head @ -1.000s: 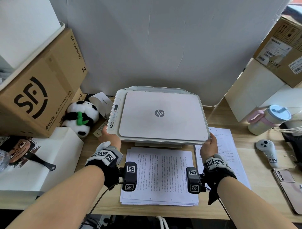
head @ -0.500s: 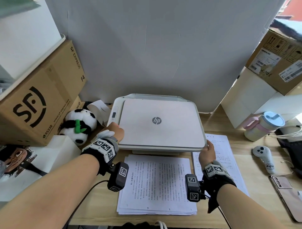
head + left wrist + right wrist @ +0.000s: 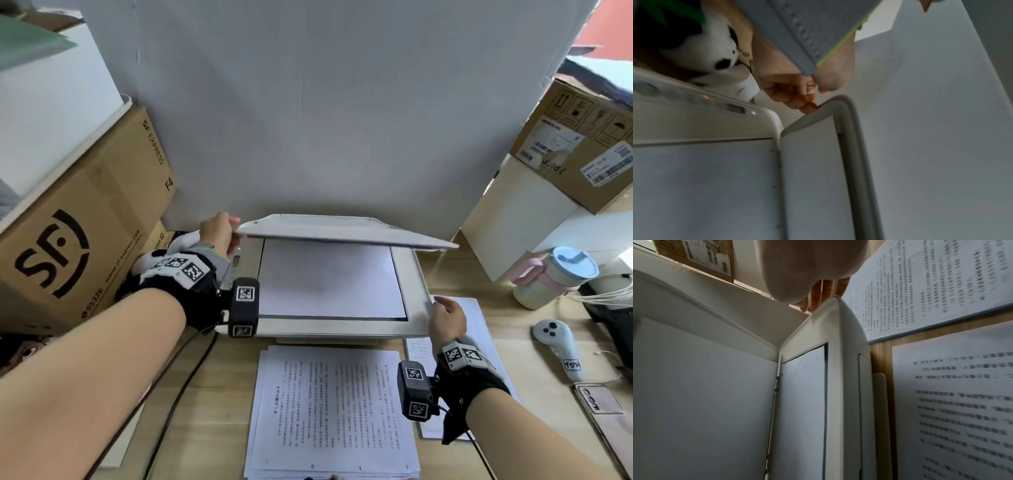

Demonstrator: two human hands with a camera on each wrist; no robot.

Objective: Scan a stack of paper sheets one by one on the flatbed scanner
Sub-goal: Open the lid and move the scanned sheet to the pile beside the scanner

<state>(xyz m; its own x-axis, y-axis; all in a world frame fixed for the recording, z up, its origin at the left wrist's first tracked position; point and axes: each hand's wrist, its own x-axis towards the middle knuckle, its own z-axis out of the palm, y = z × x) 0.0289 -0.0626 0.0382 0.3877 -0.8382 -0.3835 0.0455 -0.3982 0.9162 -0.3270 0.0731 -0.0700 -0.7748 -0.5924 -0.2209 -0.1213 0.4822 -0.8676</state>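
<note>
The white flatbed scanner (image 3: pixel 416 308) stands at the back of the desk with its lid (image 3: pixel 342 232) half raised. My left hand (image 3: pixel 219 229) grips the lid's left front corner, fingers (image 3: pixel 797 99) curled under its rim (image 3: pixel 846 129). A blank-faced sheet (image 3: pixel 329 277) lies on the glass. My right hand (image 3: pixel 445 317) rests at the scanner's right front corner, its straight fingers (image 3: pixel 824 293) touching the body (image 3: pixel 842 369). A printed paper stack (image 3: pixel 332 407) lies in front of the scanner. Another printed stack (image 3: pixel 479 315) lies to the right.
An SF cardboard box (image 3: pixel 68 240) and a panda plush (image 3: pixel 715 53) crowd the left side. At the right stand a pink-handled cup (image 3: pixel 555 277), a white controller (image 3: pixel 555 339), a phone (image 3: pixel 599 404) and stacked boxes (image 3: pixel 582 144). A white board (image 3: pixel 308 120) backs the scanner.
The lid was flat a second ago and now stands half open. My left hand rose with its left corner. My right hand let the lid go and stayed at the front right corner.
</note>
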